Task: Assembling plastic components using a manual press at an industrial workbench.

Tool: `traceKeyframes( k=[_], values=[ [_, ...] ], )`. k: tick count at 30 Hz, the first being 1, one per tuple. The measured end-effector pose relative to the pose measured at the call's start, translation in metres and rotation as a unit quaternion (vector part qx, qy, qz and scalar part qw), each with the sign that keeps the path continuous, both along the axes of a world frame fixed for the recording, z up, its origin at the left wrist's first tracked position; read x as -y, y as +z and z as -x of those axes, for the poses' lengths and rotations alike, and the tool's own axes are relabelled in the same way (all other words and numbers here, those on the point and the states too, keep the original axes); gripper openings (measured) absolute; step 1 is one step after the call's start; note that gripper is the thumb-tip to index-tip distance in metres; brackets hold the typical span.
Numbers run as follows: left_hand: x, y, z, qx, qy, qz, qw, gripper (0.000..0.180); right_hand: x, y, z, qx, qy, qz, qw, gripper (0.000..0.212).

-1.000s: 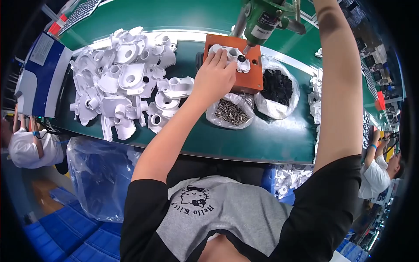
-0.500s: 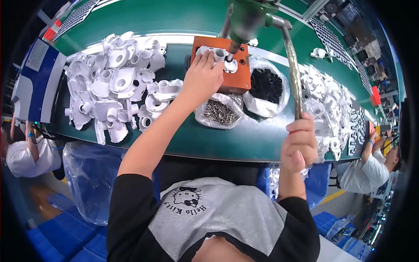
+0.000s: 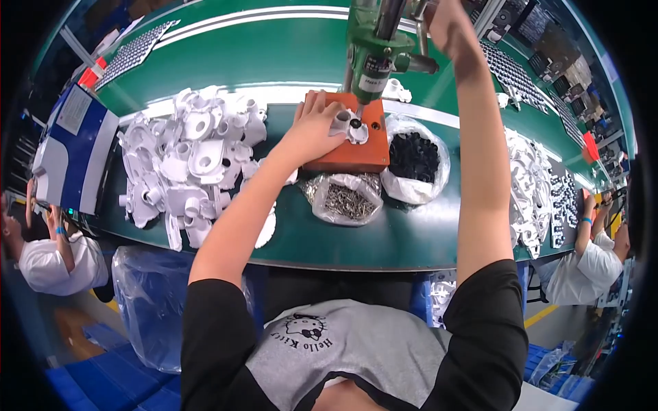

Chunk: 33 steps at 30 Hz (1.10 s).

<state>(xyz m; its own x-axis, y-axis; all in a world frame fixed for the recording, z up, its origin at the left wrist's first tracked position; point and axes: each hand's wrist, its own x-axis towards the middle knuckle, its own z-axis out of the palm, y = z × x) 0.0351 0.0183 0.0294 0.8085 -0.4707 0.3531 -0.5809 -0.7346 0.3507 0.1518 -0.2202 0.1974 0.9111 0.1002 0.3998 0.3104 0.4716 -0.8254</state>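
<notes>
A white plastic housing part (image 3: 351,127) with a round black piece on it lies on the orange fixture block (image 3: 356,156). My left hand (image 3: 317,130) grips its left side, the fingers partly hidden. Right above the black piece stands the tip of a green hand press (image 3: 373,58). My right hand (image 3: 449,31), smeared by motion, is raised at the upper edge, closed around the press lever (image 3: 421,31); much of that lever is hidden or out of view.
A bag of screws (image 3: 348,200) and a bag of black pieces (image 3: 414,159) stand before and beside the block. White housings are heaped left (image 3: 199,161) and right (image 3: 526,192). A blue-white machine (image 3: 79,151) stands far left; co-workers sit on both sides.
My right hand has swung the lever from near the table's front edge up and away. My left hand stays at the white part, and the whole view has shifted slightly.
</notes>
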Motion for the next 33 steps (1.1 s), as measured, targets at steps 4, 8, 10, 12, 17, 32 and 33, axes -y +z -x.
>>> traceKeyframes(
  k=[4,8,10,12,17,32,33],
  values=[
    [-0.004,0.040,-0.028,-0.044,-0.149,-0.099,0.983,0.058,0.082,-0.114,0.002,0.040,-0.288,0.335,0.896,0.040],
    [-0.039,0.054,-0.053,-0.082,-0.138,0.033,0.987,0.032,0.084,-0.224,0.039,-0.052,-0.354,0.638,0.682,0.070],
    [-0.063,0.044,-0.080,-0.018,-0.052,0.002,0.998,0.025,0.070,-0.230,0.043,-0.054,-0.348,0.643,0.680,0.077],
    [-0.065,0.034,-0.103,-0.011,0.040,0.067,0.997,0.022,0.067,-0.233,0.035,-0.027,-0.359,0.657,0.662,0.078],
    [-0.057,-0.001,-0.128,0.023,0.061,0.139,0.988,0.040,0.068,-0.228,0.007,-0.057,-0.301,0.682,0.664,0.066],
    [0.043,0.072,0.087,-0.185,-0.174,0.155,0.955,0.070,0.023,-0.130,0.239,0.109,-0.204,0.383,0.894,0.049],
    [0.050,0.071,0.096,-0.345,-0.180,0.211,0.897,0.066,0.018,-0.122,0.255,0.107,-0.162,0.373,0.907,0.047]
  ],
)
